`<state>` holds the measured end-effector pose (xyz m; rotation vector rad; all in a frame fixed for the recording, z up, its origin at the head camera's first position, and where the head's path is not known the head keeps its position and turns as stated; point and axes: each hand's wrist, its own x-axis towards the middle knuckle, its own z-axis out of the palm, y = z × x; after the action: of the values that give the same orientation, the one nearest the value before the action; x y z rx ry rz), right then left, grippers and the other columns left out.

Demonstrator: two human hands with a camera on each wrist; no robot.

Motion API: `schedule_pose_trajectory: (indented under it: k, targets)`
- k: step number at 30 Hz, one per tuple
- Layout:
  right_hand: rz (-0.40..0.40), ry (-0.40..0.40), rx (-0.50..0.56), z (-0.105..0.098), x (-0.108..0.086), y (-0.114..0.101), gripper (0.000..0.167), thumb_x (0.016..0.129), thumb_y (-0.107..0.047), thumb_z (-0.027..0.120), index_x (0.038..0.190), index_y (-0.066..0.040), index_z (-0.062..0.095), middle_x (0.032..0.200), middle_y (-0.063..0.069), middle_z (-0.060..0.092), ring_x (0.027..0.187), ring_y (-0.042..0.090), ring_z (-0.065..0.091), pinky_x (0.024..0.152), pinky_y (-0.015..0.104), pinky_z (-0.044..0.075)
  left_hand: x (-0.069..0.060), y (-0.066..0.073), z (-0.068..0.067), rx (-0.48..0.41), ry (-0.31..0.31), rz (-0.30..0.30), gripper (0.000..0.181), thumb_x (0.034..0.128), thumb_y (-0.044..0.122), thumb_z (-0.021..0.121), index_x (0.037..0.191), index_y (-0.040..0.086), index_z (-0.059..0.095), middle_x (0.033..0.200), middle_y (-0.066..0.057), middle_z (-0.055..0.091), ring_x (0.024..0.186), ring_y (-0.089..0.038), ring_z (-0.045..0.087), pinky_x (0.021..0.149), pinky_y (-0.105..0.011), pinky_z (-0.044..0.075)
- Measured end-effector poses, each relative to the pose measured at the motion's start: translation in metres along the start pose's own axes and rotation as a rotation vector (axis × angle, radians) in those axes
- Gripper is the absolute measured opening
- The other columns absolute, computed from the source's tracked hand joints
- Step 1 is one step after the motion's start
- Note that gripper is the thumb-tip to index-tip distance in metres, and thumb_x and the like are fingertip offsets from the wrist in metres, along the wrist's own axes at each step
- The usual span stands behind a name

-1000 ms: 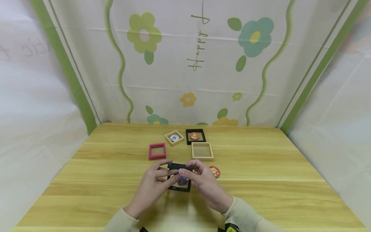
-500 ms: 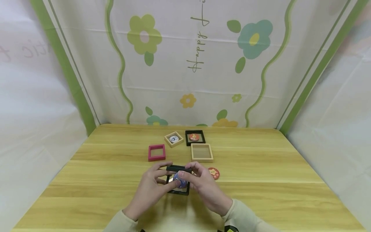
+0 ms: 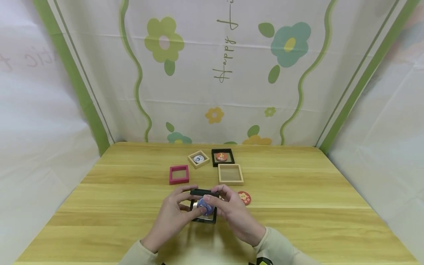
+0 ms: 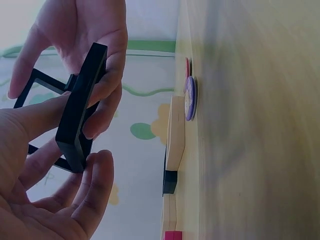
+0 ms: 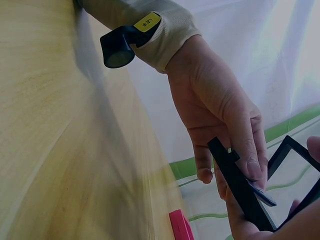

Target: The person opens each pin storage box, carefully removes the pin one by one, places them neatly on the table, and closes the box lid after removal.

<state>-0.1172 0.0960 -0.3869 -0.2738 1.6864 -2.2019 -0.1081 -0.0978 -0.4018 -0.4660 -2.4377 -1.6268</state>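
Both hands hold a black display frame above the near middle of the table. Its two halves stand apart, as the left wrist view shows. A round blue badge lies against the frame's clear film. My left hand grips the frame from the left, its thumb resting on the badge. From the right, my right hand pinches frame and badge together, thumb on the badge and fingers behind. In the right wrist view the badge appears as a thin edge under the thumb.
Past the hands lie a pink frame, a small wooden frame with a white badge, a black frame with a red badge, and a larger wooden frame. A red badge and a purple-rimmed badge lie near my right hand.
The hands and frame have tilted and shifted slightly left, and more of the blue badge's face shows now. Over the last half second the badge has barely moved.
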Motion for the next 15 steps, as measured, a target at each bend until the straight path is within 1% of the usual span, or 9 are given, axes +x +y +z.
schedule_pose_trajectory:
  k: [9, 15]
  targets:
    - [0.004, 0.007, 0.007, 0.001, -0.0011, -0.0014, 0.038, 0.092, -0.02, 0.07, 0.116, -0.001, 0.048, 0.12, 0.016, 0.049, 0.108, 0.027, 0.055, 0.088, 0.038, 0.049, -0.0007, 0.0009, 0.0004, -0.023, 0.0, -0.019, 0.023, 0.074, 0.024, 0.089, 0.092, 0.018, 0.075, 0.129, 0.0, 0.058, 0.113, -0.028, 0.056, 0.07, -0.027, 0.057]
    - [0.004, 0.012, 0.008, 0.0015, -0.001, -0.0025, 0.038, 0.091, -0.02, 0.07, 0.116, -0.001, 0.048, 0.119, 0.016, 0.049, 0.106, 0.027, 0.056, 0.087, 0.038, 0.05, -0.0006, 0.001, 0.0007, -0.018, -0.006, -0.014, 0.019, 0.075, 0.021, 0.088, 0.087, 0.017, 0.074, 0.129, -0.001, 0.057, 0.111, -0.028, 0.057, 0.07, -0.027, 0.057]
